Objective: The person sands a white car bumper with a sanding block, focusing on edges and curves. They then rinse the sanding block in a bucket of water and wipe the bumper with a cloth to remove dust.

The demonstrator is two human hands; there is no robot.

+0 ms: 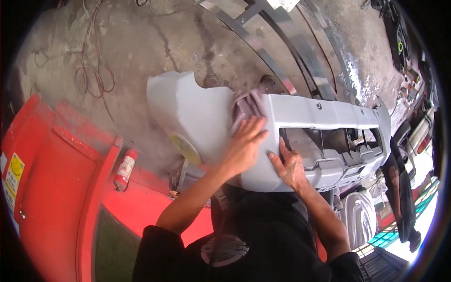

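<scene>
A pale grey car bumper (213, 105) lies across in front of me, with a long opening in its right part. My left hand (246, 145) presses a folded, purplish-grey cloth (246, 105) on the bumper's upper face; the hand is slightly blurred. Close by, my right hand (290, 168) grips the bumper at the left end of the opening. Its thumb lies on the grey face and its index finger along the edge, while its other fingers are partly hidden.
Dark curved strips (300, 51) stand beyond the bumper. A red cabinet (61, 174) and a fire extinguisher (125, 170) are at my left. Thin hoses (96, 70) trail over the stained concrete floor (145, 42). Assorted car parts (416, 136) crowd the right side.
</scene>
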